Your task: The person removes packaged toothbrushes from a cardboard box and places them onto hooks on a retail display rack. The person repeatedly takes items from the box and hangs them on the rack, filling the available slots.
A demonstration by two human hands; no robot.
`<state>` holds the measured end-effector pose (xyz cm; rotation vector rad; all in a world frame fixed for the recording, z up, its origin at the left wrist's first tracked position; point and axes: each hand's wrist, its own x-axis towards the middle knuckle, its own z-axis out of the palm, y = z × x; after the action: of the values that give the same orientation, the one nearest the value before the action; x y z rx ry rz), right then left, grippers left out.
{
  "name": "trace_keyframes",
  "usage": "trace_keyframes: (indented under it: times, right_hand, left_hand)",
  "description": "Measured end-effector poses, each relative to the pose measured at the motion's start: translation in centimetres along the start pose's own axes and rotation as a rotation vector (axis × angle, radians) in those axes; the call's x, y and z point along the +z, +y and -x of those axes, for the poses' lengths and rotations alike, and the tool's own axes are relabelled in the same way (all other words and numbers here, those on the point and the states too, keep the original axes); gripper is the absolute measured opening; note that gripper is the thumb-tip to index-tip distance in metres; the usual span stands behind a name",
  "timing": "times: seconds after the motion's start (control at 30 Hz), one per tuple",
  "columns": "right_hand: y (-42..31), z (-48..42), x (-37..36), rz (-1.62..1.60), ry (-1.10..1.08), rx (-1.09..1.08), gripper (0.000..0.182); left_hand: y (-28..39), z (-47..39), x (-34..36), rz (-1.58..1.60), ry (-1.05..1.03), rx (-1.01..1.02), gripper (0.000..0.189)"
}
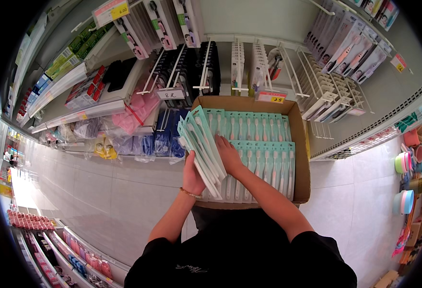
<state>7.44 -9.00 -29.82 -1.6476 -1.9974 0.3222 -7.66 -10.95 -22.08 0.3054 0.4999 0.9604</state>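
Note:
An open cardboard box [302,154] holds two rows of toothbrushes in teal-topped blister packs [265,153]. My left hand [193,176], with a beaded bracelet at the wrist, grips a fanned bundle of toothbrush packs [202,144] above the left side of the box. My right hand [229,154] lies over the packs just right of that bundle, its fingers pointing away from me. Part of it is behind the bundle's edge, and whether its fingers hold a pack cannot be told.
Behind the box, display hooks [240,89] carry black-packed toothbrushes [210,64] and pale packs [259,68]. More carded toothbrushes [347,54] hang at the upper right. Shelves [106,109] with boxed and bagged goods run along the left. Plastic pots [403,201] stand at the far right.

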Motion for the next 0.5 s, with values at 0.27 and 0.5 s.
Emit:
trace_keyframes:
  times: [0.27,0.5]
  right_hand:
    - [-0.7,-0.1,-4.1,-0.394,0.055,0.125,0.034]
    - [-0.7,1.4,-7.1,-0.9,-0.162,0.422,0.025]
  left_hand:
    - [0.0,0.3,0.6,-0.11,0.12,-0.011,0.049]
    - [-0.6,0.1,0.7,-0.136,0.108,-0.139,0.05]
